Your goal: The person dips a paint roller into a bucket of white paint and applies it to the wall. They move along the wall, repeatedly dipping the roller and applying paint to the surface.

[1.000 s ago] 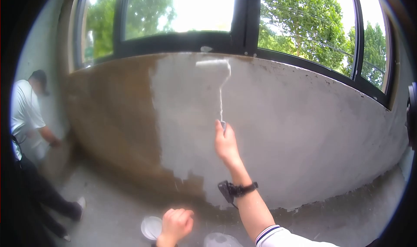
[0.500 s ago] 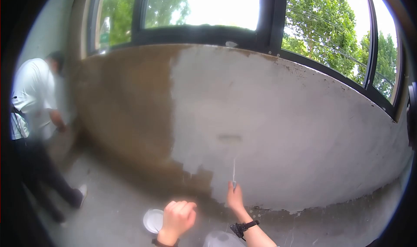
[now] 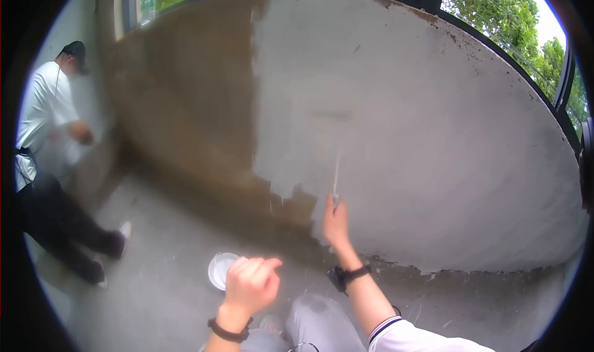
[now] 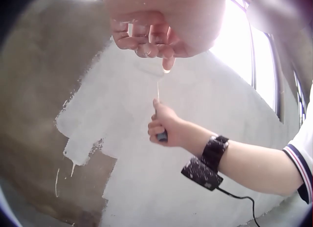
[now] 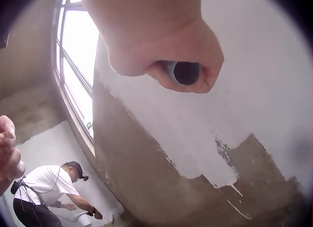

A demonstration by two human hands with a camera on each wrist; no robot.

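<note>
Paint roller point(image 3: 336, 171): upright before the wall's point(image 3: 433, 135) pale-coated part, centre, head point(image 3: 332, 114) blurred. Right hand point(image 3: 336, 224): gripping its handle point(image 4: 162, 136), thumb laid upward, presumably to steer. Left hand point(image 3: 252, 284): near, left, loosely curled, empty, likely idle. White container point(image 3: 219, 273): floor point(image 3: 158, 271), left, probably parked within reach.

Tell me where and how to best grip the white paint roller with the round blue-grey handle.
Probably by the round blue-grey handle, from below, where the right hand grips it: the handle sits lowest and is thicker than the thin white shaft rising above.
</note>
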